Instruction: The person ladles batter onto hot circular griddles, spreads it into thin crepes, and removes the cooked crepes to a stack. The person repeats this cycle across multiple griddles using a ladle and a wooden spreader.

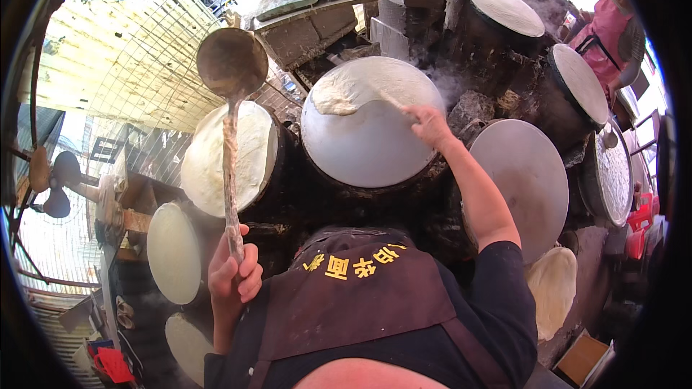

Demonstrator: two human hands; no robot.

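Observation:
My left hand point(235, 279) grips the lower end of a long-handled ladle point(229, 166) and holds it upright. The ladle's dark round bowl is raised above a griddle on the left. My right hand point(429, 128) reaches over the round griddle in the middle point(375, 148), at its right side. Its fingers are closed at the edge of a sheet of pale, wet dough point(389, 78), which covers the griddle's far part. The near part of the metal shows bare and grey. The fingertips are partly hidden against the dough.
Left of the middle griddle stands one covered with pale dough point(249, 166); a bare griddle point(520, 187) is close on the right. More dough-covered griddles point(506, 11) steam behind. A fan point(61, 184) stands far left. Another person in pink point(607, 36) is at the far right.

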